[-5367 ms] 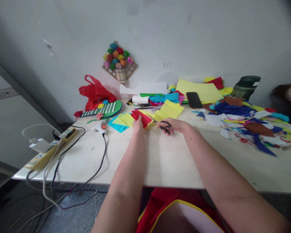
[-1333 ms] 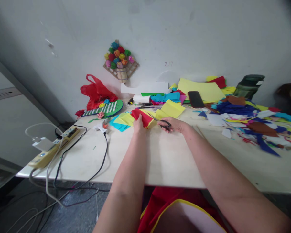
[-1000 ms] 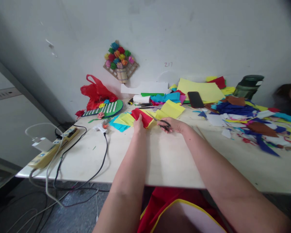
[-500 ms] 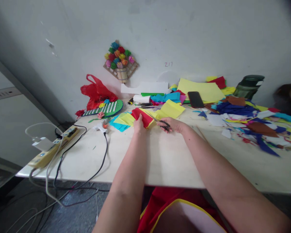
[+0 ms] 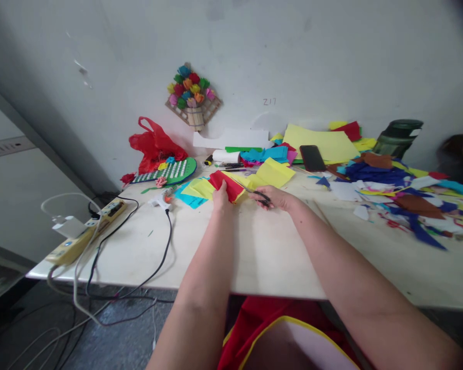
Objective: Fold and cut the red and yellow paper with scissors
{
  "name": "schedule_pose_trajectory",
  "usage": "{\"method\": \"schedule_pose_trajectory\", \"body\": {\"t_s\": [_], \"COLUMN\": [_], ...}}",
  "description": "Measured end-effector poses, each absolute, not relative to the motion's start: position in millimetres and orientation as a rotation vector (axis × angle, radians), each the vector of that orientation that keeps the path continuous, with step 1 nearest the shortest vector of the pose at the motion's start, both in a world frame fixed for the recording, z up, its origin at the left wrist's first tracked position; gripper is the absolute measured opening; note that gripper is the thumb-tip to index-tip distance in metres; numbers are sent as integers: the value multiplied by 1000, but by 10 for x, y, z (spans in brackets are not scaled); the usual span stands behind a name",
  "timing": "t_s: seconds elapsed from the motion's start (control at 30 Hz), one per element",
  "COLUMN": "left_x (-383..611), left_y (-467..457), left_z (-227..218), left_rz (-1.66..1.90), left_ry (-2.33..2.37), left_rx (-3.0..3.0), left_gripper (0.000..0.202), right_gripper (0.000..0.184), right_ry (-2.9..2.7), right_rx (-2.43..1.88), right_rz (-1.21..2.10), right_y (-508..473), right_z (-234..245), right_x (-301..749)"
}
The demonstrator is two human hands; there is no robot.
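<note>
My left hand [image 5: 221, 196] is closed on a piece of red paper [image 5: 231, 187], which lies over yellow paper. In my right hand [image 5: 273, 197] is a pair of dark-handled scissors [image 5: 261, 196], its blades pointing left at the red piece's right edge. Whether the blades are cutting into it is too small to tell. Yellow paper [image 5: 273, 173] spreads behind and to both sides of the red piece. A blue sheet [image 5: 195, 200] lies partly under the yellow on the left.
A white glue gun [image 5: 161, 201] with a black cord lies left of my hands. A power strip [image 5: 71, 245] runs along the table's left side. Paper scraps [image 5: 412, 200] heap at the right, near a phone [image 5: 312, 158] and green bottle [image 5: 396, 139]. A red bag [image 5: 154, 141] stands behind.
The view has shifted very slightly. Both hands, the scissors and the red paper stay in almost the same place.
</note>
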State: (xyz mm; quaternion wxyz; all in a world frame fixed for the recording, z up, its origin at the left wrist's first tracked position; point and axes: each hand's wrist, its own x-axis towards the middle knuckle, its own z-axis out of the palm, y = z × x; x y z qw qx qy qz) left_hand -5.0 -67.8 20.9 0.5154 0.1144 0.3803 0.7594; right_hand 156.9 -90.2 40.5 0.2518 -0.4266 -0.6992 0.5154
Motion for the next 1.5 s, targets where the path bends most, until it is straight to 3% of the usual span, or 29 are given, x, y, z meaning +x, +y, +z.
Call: {"method": "schedule_pose_trajectory", "body": {"t_s": [1.5], "left_x": [-79], "left_y": [-643], "left_z": [182], "left_rz": [1847], "left_ry": [904], "left_rx": [265], "left_gripper": [10], "right_gripper": [35], "right_ry": [-1852], "right_rx": [-1148], "right_rz": [1414], "right_y": [-898], "right_z": [399], "right_x": [1532]}}
